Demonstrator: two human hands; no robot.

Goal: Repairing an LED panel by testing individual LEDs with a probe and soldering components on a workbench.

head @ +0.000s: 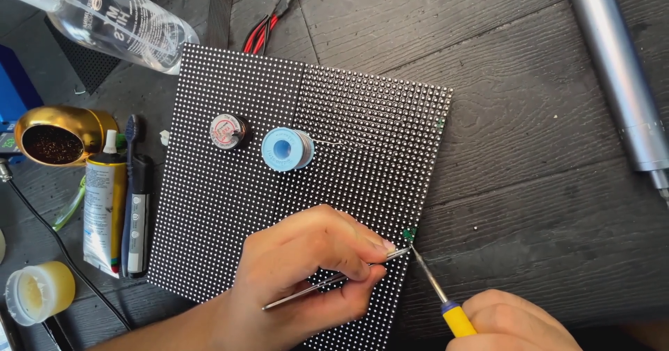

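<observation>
While left hand (306, 267) fingers pinch one tweezers (334, 279) | right hand (512, 323) grips one soldering iron (446, 306) | two spools (287, 149)

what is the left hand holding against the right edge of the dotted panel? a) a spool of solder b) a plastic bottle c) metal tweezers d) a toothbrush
c: the left hand pinches thin metal tweezers, tips at the right edge of the dotted panel, beside the tip of the yellow-handled tool in the right hand.
</observation>
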